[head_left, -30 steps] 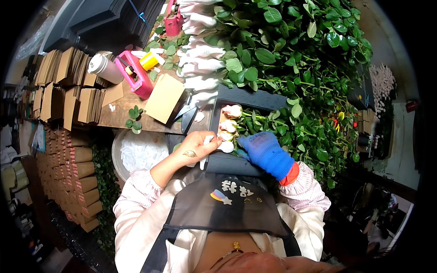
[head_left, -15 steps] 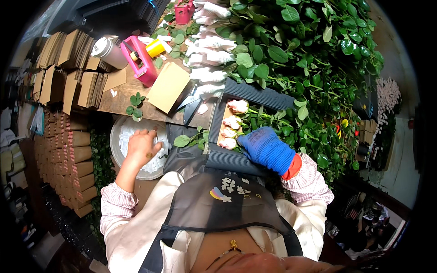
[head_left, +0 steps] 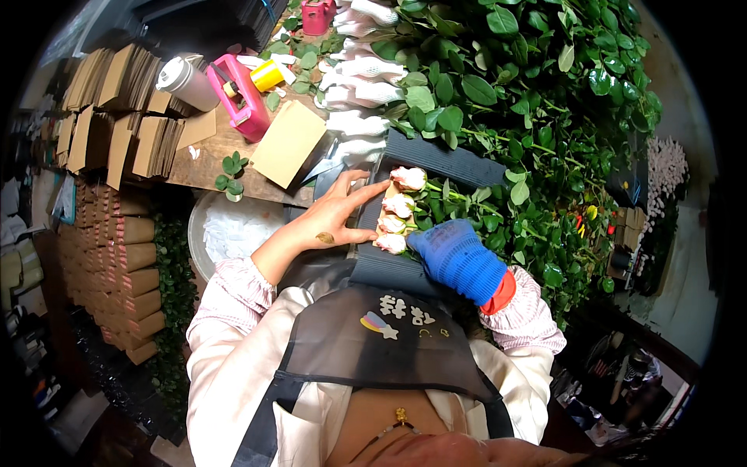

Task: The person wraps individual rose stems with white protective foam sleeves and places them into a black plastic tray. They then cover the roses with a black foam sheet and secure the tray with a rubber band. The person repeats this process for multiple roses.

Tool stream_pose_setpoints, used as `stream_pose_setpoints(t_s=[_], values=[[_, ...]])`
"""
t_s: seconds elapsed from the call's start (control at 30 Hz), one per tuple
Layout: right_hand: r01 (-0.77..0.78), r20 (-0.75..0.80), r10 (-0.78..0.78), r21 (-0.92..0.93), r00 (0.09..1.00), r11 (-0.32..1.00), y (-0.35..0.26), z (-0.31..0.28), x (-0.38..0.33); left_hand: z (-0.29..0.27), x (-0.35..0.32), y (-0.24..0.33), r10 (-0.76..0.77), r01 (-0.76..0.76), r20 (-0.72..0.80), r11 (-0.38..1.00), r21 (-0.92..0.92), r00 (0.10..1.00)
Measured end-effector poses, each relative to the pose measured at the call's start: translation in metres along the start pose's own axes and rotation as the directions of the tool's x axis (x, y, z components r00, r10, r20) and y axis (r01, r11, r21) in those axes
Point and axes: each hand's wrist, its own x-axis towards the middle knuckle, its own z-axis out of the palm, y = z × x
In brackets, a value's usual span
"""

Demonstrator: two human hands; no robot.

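A cluttered flower-packing bench (head_left: 210, 159) of bare wood, seen from above through a fisheye lens that bends its edges. Nearest the camera is the person's dark apron (head_left: 373, 342) over pale pink sleeves. Just beyond it, a dark ribbed sheet (head_left: 436, 159) lies on the bench with four pale pink rosebuds (head_left: 397, 214) lined up along its left edge, their leafy stems running right. The bare left hand (head_left: 331, 222) rests with fingers spread apart, the fingertips touching the buds from the left; it grips nothing. The right hand (head_left: 455, 257), in a blue glove with an orange cuff, lies over the stems just beside the buds; whether its fingers close around them cannot be told, as the glove hides them. Left of the hands, a round white tub (head_left: 229, 229) sits partly under the bench edge. Farther off are a tan cardboard sheet (head_left: 289, 144), a pink tape dispenser (head_left: 237, 93), a lidded cup (head_left: 187, 82), stacks of folded cardboard (head_left: 117, 109) and white-sleeved bundles (head_left: 358, 93) half buried in green foliage (head_left: 537, 101).
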Motion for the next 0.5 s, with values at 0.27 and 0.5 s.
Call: stream_pose_setpoints(t_s=[0.27, 0.5], values=[[0.072, 0.069, -0.063, -0.133, 0.996, 0.989, -0.004, 0.006, 0.022, 0.021, 0.017, -0.010, -0.005, 0.006, -0.011, 0.999, 0.043, 1.000], [-0.088, -0.311, 0.118, 0.111, 0.943, 0.990, 0.002, 0.005, -0.011, 0.026, 0.011, 0.001, -0.009, 0.011, -0.029, 0.997, 0.083, 1.000]])
